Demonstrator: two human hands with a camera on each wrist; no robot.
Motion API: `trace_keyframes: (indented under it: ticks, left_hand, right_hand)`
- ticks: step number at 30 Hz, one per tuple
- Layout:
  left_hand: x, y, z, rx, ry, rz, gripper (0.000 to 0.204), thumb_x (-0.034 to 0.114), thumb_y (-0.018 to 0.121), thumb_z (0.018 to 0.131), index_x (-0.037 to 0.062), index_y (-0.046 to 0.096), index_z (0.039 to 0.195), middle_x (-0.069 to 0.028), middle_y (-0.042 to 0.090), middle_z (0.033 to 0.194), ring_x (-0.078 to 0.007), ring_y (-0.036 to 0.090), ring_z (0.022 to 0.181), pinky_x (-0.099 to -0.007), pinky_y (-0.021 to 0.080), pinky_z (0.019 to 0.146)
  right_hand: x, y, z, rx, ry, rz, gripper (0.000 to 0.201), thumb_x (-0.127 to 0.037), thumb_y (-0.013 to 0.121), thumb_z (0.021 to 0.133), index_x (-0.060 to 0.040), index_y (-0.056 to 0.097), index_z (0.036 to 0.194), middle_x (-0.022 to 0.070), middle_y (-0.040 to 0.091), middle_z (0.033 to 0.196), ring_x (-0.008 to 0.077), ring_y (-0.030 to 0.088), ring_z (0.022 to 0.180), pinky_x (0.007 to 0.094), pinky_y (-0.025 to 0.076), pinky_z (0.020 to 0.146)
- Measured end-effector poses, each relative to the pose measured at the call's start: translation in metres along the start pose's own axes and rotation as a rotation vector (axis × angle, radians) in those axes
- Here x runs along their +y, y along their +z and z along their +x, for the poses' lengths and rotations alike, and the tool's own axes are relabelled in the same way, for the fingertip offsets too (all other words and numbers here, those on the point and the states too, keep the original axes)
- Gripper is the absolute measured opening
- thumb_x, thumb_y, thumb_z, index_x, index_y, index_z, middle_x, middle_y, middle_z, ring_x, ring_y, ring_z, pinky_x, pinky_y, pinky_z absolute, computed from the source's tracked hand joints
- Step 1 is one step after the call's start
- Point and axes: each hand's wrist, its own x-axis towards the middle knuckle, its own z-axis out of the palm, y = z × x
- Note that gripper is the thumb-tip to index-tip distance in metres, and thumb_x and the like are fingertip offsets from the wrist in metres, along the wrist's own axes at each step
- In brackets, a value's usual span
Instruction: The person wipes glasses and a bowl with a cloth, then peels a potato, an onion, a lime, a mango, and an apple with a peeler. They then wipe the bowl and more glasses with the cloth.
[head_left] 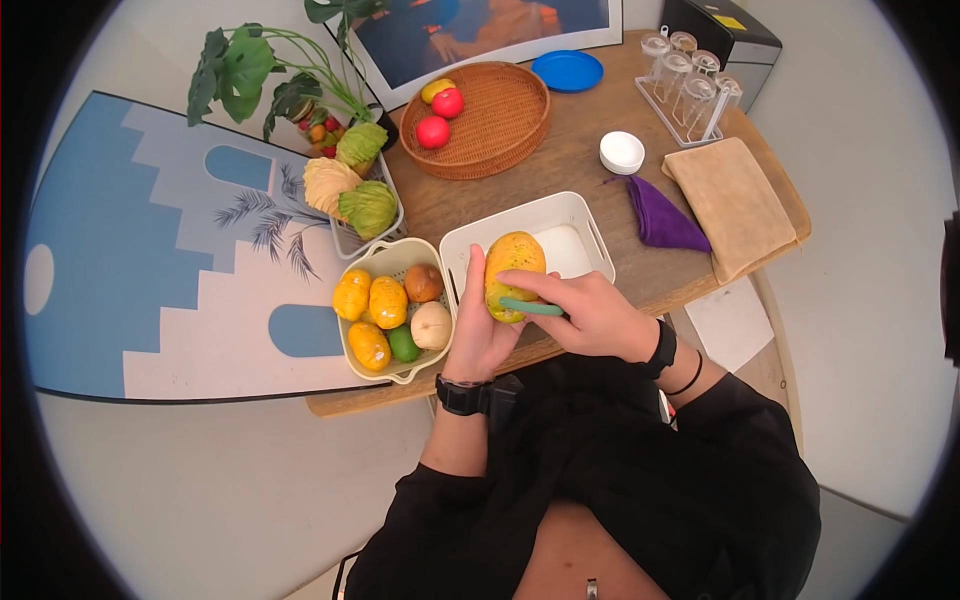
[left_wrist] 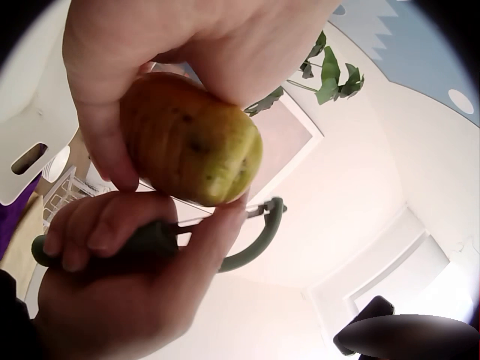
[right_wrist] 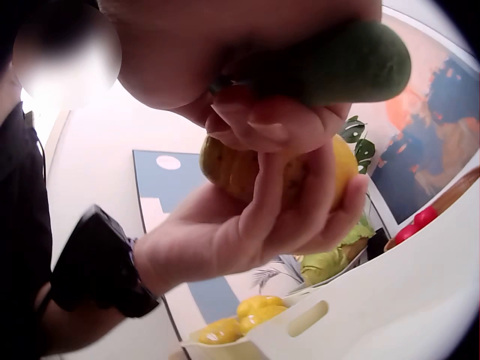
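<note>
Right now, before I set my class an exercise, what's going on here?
A person has a yellow fruit and a green-handled peeler. The left grip holds the fruit and the right grip holds the peeler close to it; whether peeling has begun is hard to tell. A white bin sits just beyond, beside a cream basket of other fruit.

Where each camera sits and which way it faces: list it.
Head: worn on the head, facing forward and down at the table; left hand, right hand and black clothing show.
Left wrist: worn there, facing the yellow fruit; both hands show.
Right wrist: worn there, facing the green peeler; both hands show.
Both wrist views share fruit and peeler.
</note>
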Motion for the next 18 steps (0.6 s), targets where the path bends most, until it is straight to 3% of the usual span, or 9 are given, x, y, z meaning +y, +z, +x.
trace_keyframes:
  ticks: [4,12,14,18]
  left_hand:
    - [-0.002,0.001,0.003,-0.002,-0.004,-0.021,0.067,0.061,0.036,0.104,0.0029,0.053,0.133,-0.0185,0.063,0.125,-0.0287,0.063,0.116,-0.0437,0.050,0.102]
    - [-0.004,0.007,0.001,-0.049,-0.019,-0.009,0.063,0.058,0.038,0.104,0.0036,0.054,0.133,-0.0182,0.063,0.125,-0.0287,0.062,0.117,-0.0433,0.050,0.102]
    - [-0.003,0.003,0.000,0.027,-0.052,-0.014,0.060,0.056,0.040,0.104,0.0048,0.055,0.132,-0.0148,0.064,0.123,-0.0264,0.063,0.116,-0.0417,0.053,0.097]
    - [-0.001,-0.004,0.001,0.023,-0.027,0.071,0.055,0.053,0.042,0.105,0.0071,0.055,0.131,-0.0103,0.065,0.120,-0.0223,0.064,0.111,-0.0385,0.056,0.090]
  right_hand:
    - [0.005,0.003,-0.005,-0.020,-0.047,-0.279,0.056,-0.022,0.067,0.086,-0.0217,0.053,0.141,0.0107,0.068,0.076,0.0333,0.067,0.060,0.0431,0.054,0.054]
    - [0.010,0.001,-0.007,0.007,-0.068,-0.283,0.055,-0.022,0.068,0.086,-0.0227,0.056,0.139,0.0085,0.069,0.074,0.0312,0.067,0.060,0.0416,0.054,0.054]
    - [0.009,-0.001,-0.006,0.007,-0.083,-0.281,0.055,-0.022,0.068,0.085,-0.0228,0.056,0.139,0.0083,0.069,0.074,0.0308,0.068,0.061,0.0413,0.054,0.054]
    - [0.003,-0.008,-0.003,-0.039,-0.091,-0.289,0.056,-0.020,0.068,0.085,-0.0237,0.056,0.140,0.0073,0.070,0.077,0.0298,0.069,0.063,0.0398,0.055,0.056]
